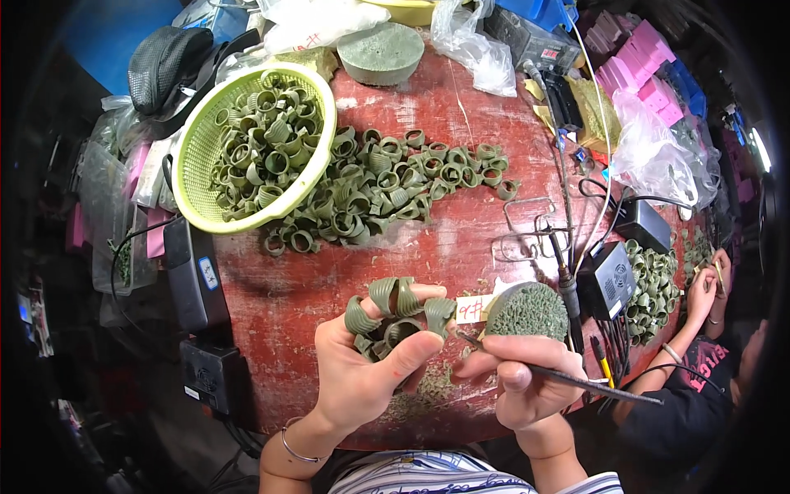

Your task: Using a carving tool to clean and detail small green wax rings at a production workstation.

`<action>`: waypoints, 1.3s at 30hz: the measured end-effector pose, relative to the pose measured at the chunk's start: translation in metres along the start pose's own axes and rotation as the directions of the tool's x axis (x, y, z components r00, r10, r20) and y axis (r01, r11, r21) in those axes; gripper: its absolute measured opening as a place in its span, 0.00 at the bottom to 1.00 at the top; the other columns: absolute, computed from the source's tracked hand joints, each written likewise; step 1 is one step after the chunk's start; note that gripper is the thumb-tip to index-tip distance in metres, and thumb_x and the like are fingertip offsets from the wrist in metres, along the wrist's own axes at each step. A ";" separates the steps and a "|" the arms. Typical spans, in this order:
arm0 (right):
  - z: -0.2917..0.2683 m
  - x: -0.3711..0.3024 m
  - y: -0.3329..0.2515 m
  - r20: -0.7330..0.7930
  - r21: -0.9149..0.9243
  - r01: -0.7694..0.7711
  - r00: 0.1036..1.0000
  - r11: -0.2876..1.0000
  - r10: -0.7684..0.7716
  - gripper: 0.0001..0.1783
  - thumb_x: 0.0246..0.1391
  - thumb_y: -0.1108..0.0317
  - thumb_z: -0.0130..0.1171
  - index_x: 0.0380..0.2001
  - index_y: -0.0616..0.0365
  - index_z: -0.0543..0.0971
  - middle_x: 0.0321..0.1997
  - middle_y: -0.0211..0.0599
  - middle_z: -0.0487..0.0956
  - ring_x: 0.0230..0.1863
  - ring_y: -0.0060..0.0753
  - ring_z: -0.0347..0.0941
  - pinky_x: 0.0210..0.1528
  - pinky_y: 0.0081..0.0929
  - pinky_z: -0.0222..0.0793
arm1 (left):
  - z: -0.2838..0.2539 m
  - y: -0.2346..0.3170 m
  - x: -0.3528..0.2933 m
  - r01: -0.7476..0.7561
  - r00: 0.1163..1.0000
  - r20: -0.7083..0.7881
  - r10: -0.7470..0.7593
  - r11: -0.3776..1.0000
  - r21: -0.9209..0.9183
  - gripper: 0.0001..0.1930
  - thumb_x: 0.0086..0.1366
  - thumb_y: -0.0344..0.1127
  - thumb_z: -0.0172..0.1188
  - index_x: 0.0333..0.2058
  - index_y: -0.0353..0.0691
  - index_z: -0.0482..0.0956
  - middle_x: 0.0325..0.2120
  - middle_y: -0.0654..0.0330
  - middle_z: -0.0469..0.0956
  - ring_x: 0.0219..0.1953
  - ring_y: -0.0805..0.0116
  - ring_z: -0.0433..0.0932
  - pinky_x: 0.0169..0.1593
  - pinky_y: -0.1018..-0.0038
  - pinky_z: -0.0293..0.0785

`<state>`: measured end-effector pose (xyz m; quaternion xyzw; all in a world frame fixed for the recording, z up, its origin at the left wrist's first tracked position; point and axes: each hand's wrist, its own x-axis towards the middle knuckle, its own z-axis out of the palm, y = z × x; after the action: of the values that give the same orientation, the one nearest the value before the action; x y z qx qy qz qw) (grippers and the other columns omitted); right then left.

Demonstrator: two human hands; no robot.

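Observation:
My left hand (pixel 354 375) is closed around several ribbed green rings (pixel 383 296), some of them slipped over its fingers. One ring (pixel 439 311) sits at the fingertips and faces my right hand (pixel 531 387). That hand pinches a thin dark file-like tool (pixel 613 390), its narrow tip pointing at this ring; whether the tip touches it I cannot tell. Just beyond my right fingers stands a round green block (pixel 527 311) with a rough top, and a small white tag (pixel 471 309) with red marking beside it. Green shavings (pixel 432 391) lie on the red table under my hands.
A yellow-green basket (pixel 185 165) full of rings stands at the far left, with loose rings (pixel 362 198) heaped beside it. A smooth green block (pixel 381 53) is behind. Rightward are a corded pen-like tool (pixel 568 284), black boxes (pixel 607 281), cables and another person's hands (pixel 704 288).

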<state>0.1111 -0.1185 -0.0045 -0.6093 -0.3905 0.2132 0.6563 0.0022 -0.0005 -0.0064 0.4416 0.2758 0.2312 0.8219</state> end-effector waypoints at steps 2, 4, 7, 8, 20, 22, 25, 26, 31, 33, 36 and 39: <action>-0.003 0.003 0.002 0.099 0.022 0.044 0.994 0.999 -0.046 0.09 0.47 0.76 0.58 0.35 0.65 0.76 0.24 0.39 0.79 0.23 0.34 0.78 0.26 0.24 0.73 | -0.001 -0.001 -0.001 -0.003 1.000 0.001 0.003 1.000 0.005 0.16 0.55 0.26 0.60 0.43 0.31 0.73 0.27 0.63 0.77 0.18 0.84 0.68 0.17 0.87 0.61; -0.003 0.002 0.005 0.094 -0.008 0.054 0.994 0.999 -0.053 0.09 0.47 0.76 0.58 0.35 0.65 0.76 0.25 0.40 0.79 0.24 0.34 0.78 0.27 0.25 0.74 | -0.001 0.000 -0.004 -0.022 1.000 0.011 0.021 0.995 0.099 0.16 0.54 0.27 0.62 0.42 0.31 0.74 0.27 0.63 0.76 0.19 0.84 0.69 0.20 0.87 0.63; -0.003 0.003 0.008 0.093 -0.018 0.064 0.994 0.998 -0.062 0.10 0.46 0.76 0.60 0.34 0.65 0.76 0.27 0.41 0.80 0.25 0.36 0.78 0.28 0.26 0.74 | -0.002 -0.003 -0.005 -0.078 0.997 -0.012 0.081 0.983 0.169 0.16 0.54 0.27 0.63 0.41 0.31 0.74 0.26 0.64 0.76 0.21 0.84 0.69 0.23 0.87 0.65; -0.003 0.003 0.009 0.098 0.003 0.061 0.993 0.998 -0.061 0.10 0.45 0.76 0.60 0.33 0.65 0.76 0.28 0.42 0.80 0.26 0.36 0.78 0.28 0.26 0.74 | -0.002 -0.004 -0.005 -0.076 0.997 -0.012 0.079 0.982 0.172 0.16 0.54 0.27 0.63 0.41 0.31 0.74 0.26 0.64 0.76 0.21 0.84 0.69 0.23 0.87 0.65; -0.008 -0.001 0.013 0.073 -0.069 0.158 0.985 0.985 -0.153 0.09 0.48 0.71 0.59 0.34 0.62 0.76 0.28 0.41 0.79 0.28 0.36 0.77 0.28 0.25 0.73 | 0.001 0.005 -0.005 0.035 0.999 0.009 -0.035 0.998 0.061 0.15 0.53 0.26 0.63 0.40 0.29 0.74 0.24 0.65 0.75 0.20 0.86 0.66 0.21 0.87 0.61; -0.004 0.000 0.012 0.020 -0.024 0.167 0.986 0.986 -0.167 0.09 0.49 0.71 0.59 0.33 0.62 0.76 0.28 0.41 0.79 0.27 0.36 0.77 0.28 0.25 0.72 | -0.001 0.006 -0.005 0.061 0.998 -0.004 -0.061 0.994 0.086 0.15 0.53 0.26 0.63 0.40 0.29 0.74 0.24 0.66 0.74 0.20 0.86 0.66 0.21 0.87 0.61; -0.004 0.002 0.008 -0.013 -0.001 0.182 0.983 0.983 -0.182 0.07 0.50 0.71 0.57 0.32 0.62 0.74 0.27 0.41 0.79 0.26 0.35 0.76 0.28 0.24 0.71 | 0.000 0.006 -0.005 0.050 0.998 0.028 -0.052 0.996 0.068 0.15 0.53 0.26 0.63 0.40 0.29 0.74 0.25 0.65 0.74 0.20 0.86 0.66 0.21 0.87 0.60; -0.004 0.002 0.007 0.012 -0.061 0.139 0.990 0.988 -0.138 0.10 0.54 0.64 0.52 0.31 0.61 0.70 0.24 0.40 0.77 0.23 0.31 0.74 0.26 0.23 0.71 | 0.000 0.006 -0.006 0.050 0.998 0.036 -0.052 0.997 0.066 0.15 0.53 0.26 0.63 0.40 0.29 0.74 0.25 0.65 0.74 0.20 0.86 0.66 0.21 0.87 0.60; -0.006 -0.002 0.008 -0.022 0.004 0.052 0.998 0.999 -0.052 0.05 0.50 0.76 0.53 0.32 0.63 0.74 0.30 0.45 0.76 0.30 0.38 0.75 0.33 0.27 0.71 | 0.000 -0.004 -0.006 -0.021 0.997 0.072 0.010 0.989 0.144 0.15 0.52 0.25 0.63 0.40 0.28 0.74 0.29 0.60 0.77 0.29 0.81 0.72 0.33 0.84 0.69; -0.010 -0.001 0.008 0.013 -0.039 0.077 0.997 0.996 -0.076 0.06 0.50 0.77 0.53 0.33 0.64 0.73 0.30 0.46 0.76 0.28 0.38 0.75 0.32 0.27 0.71 | 0.000 -0.003 -0.005 0.006 0.995 0.099 -0.022 0.988 0.155 0.15 0.52 0.24 0.63 0.40 0.29 0.74 0.31 0.60 0.77 0.33 0.79 0.73 0.38 0.82 0.70; -0.010 0.001 0.010 0.064 -0.089 0.170 0.984 0.981 -0.164 0.07 0.50 0.78 0.53 0.34 0.64 0.73 0.30 0.47 0.76 0.27 0.39 0.74 0.29 0.26 0.71 | 0.002 0.000 -0.006 0.018 0.996 0.080 -0.030 0.988 0.154 0.14 0.52 0.23 0.62 0.39 0.29 0.75 0.30 0.62 0.77 0.30 0.81 0.72 0.35 0.83 0.70; -0.009 0.003 0.012 0.117 -0.147 0.305 0.950 0.941 -0.290 0.10 0.46 0.79 0.56 0.35 0.63 0.73 0.31 0.47 0.76 0.26 0.38 0.74 0.25 0.25 0.71 | 0.001 -0.004 -0.006 0.056 0.997 0.049 -0.066 0.982 0.178 0.13 0.52 0.23 0.62 0.38 0.31 0.76 0.29 0.64 0.77 0.28 0.83 0.71 0.32 0.85 0.68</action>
<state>0.1225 -0.1201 -0.0150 -0.5842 -0.5246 0.1074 0.6099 -0.0008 -0.0068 -0.0073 0.5102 0.2862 0.1682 0.7934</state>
